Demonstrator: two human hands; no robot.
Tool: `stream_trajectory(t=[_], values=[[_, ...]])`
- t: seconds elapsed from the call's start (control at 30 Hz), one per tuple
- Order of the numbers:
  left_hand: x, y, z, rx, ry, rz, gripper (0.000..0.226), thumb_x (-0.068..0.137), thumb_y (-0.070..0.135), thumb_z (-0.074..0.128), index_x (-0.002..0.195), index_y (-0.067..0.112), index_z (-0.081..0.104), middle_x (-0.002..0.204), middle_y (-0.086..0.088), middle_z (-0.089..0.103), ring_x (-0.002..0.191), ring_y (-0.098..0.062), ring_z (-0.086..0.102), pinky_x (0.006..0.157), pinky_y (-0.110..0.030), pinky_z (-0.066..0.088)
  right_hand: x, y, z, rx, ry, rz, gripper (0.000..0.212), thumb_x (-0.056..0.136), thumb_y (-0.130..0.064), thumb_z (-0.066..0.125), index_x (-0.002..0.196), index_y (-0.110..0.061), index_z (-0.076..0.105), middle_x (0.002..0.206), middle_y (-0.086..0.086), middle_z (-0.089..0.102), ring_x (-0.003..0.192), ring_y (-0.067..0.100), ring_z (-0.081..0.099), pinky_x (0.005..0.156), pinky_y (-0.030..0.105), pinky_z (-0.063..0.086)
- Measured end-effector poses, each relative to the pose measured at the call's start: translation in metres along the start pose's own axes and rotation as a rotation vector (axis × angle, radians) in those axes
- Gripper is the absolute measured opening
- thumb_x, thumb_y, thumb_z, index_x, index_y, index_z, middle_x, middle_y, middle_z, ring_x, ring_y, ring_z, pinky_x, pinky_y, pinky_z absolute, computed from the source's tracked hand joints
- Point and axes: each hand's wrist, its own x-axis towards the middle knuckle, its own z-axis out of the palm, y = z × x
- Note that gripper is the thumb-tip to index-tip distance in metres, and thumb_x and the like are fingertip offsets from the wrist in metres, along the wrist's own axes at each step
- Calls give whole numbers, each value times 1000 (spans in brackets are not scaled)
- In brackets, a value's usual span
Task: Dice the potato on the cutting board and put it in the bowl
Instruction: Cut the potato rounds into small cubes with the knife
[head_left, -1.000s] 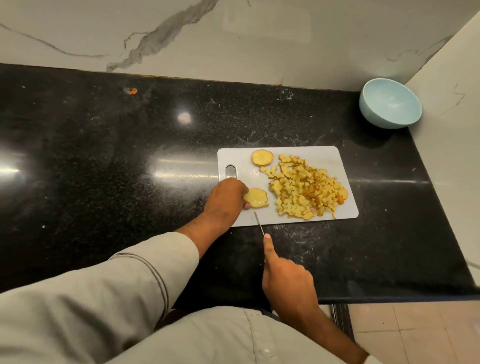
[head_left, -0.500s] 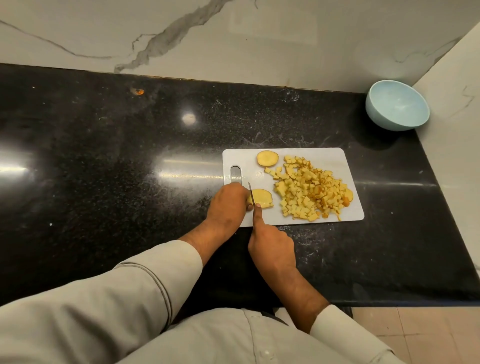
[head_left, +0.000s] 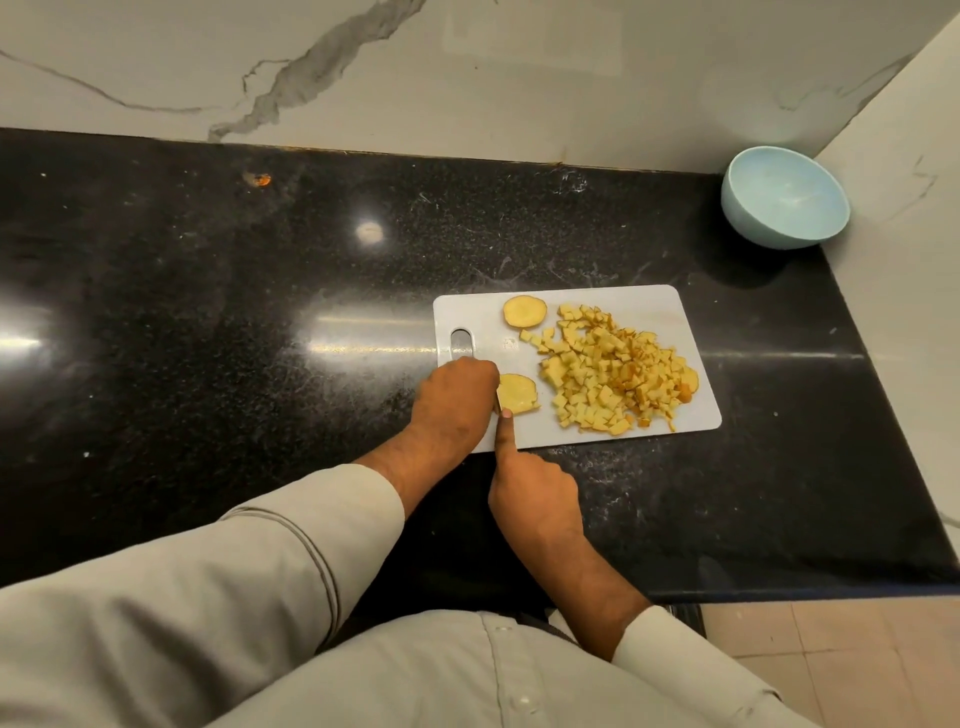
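A potato slice (head_left: 517, 393) lies flat at the 7 o'clock corner of the white cutting board (head_left: 670, 312). The left hand (head_left: 457, 402), fingers curled, holds down the slice's 9 o'clock edge. The right hand (head_left: 535, 493), at 6 o'clock of the slice, grips a knife (head_left: 497, 402) with the index finger stretched along its spine; only a short sliver of blade shows between the two hands, against the slice's left edge. A heap of diced potato (head_left: 610, 371) covers the board's middle and 3 o'clock half. A second round slice (head_left: 524, 311) rests at 12 o'clock of the first, just beside the heap and apart from both hands. The board's handle slot (head_left: 461, 342) sits at its 9 o'clock end. The pale blue bowl (head_left: 748, 223) stands well apart at 1 o'clock, in the corner of the black counter (head_left: 208, 312) against the marble wall (head_left: 467, 78). Grey sleeves (head_left: 234, 571) cover both forearms.
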Motion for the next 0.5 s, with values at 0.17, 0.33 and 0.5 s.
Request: stream_trajectory(t=[0.17, 0.33, 0.5], values=[[2, -4, 3, -65, 7, -17, 13, 89, 7, 57, 91, 12, 69, 91, -10, 64, 84, -31, 64, 67, -34, 47, -36, 13, 8, -90, -23, -19, 73, 96, -18, 35, 152, -21, -10, 72, -1, 42, 56, 20, 43, 50, 30, 28], [3, -14, 8, -294, 5, -48, 14, 88, 15, 64, 98, 10, 72, 91, -7, 67, 81, -21, 65, 73, -24, 51, -48, 30, 7, -71, -18, -50, 69, 98, -21, 31, 151, -26, -12, 78, -2, 49, 70, 22, 60, 60, 34, 40], [0, -23, 12, -516, 14, -139, 22, 84, 13, 70, 106, 11, 72, 74, 4, 64, 70, -5, 59, 72, -18, 46, -33, 30, -6, -60, 62, -3, 67, 98, -25, 31, 152, -28, -8, 68, -4, 41, 55, 19, 45, 52, 31, 36]])
